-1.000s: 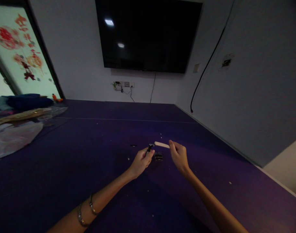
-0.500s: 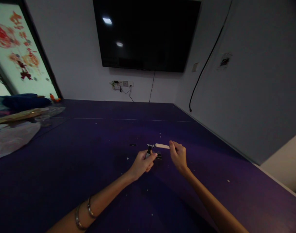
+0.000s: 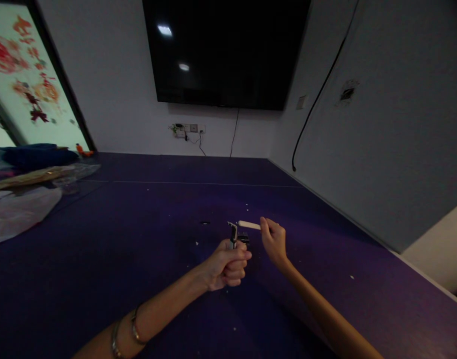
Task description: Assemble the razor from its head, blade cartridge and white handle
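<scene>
left hand (image 3: 228, 264) now fisted — tool (image 3: 233, 233) upright

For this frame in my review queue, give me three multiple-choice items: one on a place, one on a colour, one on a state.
1. Where is the pale flat wooden stick?
A. pinched in the right hand
B. lying by the clear plastic sheet
C. held in the left hand

2. What colour is the large flat work surface?
A. white
B. dark purple
C. green

3. How is the left hand?
A. open, flat on the surface
B. closed in a fist round a small dark metal-tipped tool
C. out of view

Key: 1 A, the stick juts leftward from the right fingertips; 2 B, the surface shows deep purple throughout; 3 B, the fingers curl shut with the tool standing up out of the fist.
</scene>
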Demonstrator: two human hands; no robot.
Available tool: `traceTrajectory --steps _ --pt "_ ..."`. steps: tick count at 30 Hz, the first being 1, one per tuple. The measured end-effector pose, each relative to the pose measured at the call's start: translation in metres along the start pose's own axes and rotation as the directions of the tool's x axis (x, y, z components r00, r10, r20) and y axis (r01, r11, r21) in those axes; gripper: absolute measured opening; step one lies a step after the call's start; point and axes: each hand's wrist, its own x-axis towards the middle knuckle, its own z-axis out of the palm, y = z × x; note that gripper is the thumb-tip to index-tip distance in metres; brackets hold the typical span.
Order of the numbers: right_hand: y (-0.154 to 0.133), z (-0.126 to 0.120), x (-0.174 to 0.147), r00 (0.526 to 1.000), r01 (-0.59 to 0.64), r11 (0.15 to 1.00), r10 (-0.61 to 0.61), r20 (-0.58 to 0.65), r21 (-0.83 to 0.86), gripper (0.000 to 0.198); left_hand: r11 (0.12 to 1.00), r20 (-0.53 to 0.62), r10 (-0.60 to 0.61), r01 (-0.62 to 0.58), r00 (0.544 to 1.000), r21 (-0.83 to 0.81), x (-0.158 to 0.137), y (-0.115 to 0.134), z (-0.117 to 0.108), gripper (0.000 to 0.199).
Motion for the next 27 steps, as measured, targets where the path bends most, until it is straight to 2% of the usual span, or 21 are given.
traceTrajectory --steps 5,8,10,12,14,16,17,19,23,27 --pt "-0.014 0.0 -0.002 1.0 0.024 0.998 -0.024 -0.003 0.06 0.041 1.0 -0.016 -0.014 0.014 1.0 0.023 0.001 -0.002 -0.001 0.044" --pt "-0.007 0.002 -0.002 1.0 0.027 0.999 -0.027 0.009 0.041 0.041 0.997 -0.023 -0.019 0.02 1.0 0.073 0.001 -0.001 -0.001 0.045" --pt "0.002 0.0 0.0 1.0 0.009 1.0 -0.009 0.017 0.018 0.042 0.989 -0.058 0.029 -0.02 0.998 0.145 0.002 0.001 -0.003 0.045" --pt "0.007 -0.005 0.005 0.999 -0.013 1.0 0.013 0.032 0.0 0.043 0.955 -0.125 0.145 -0.106 0.982 0.278 0.004 0.003 -0.006 0.044" --pt "0.004 -0.014 0.012 0.999 -0.015 0.999 0.017 0.042 -0.035 0.044 0.87 -0.22 0.304 -0.176 0.927 0.46 0.008 0.006 -0.013 0.041" --pt "-0.008 -0.024 0.018 0.998 0.031 0.994 -0.026 0.048 -0.105 0.045 0.747 -0.299 0.461 -0.183 0.835 0.639 0.013 0.006 -0.022 0.04" --pt "-0.015 -0.028 0.019 0.997 0.072 0.987 -0.065 0.048 -0.146 0.045 0.686 -0.317 0.522 -0.168 0.792 0.708 0.016 0.005 -0.025 0.039" --pt "-0.029 -0.033 0.02 0.986 0.168 0.961 -0.16 0.054 -0.219 0.045 0.601 -0.317 0.595 -0.146 0.738 0.786 0.019 0.003 -0.031 0.035" --pt "-0.034 -0.033 0.017 0.95 0.313 0.901 -0.296 0.1 -0.301 0.042 0.542 -0.301 0.664 -0.163 0.685 0.824 0.02 0.0 -0.034 0.029" --pt "-0.015 -0.033 0.019 0.941 0.337 0.894 -0.329 0.077 -0.296 0.042 0.514 -0.321 0.727 -0.171 0.607 0.841 0.019 0.0 -0.036 0.033"
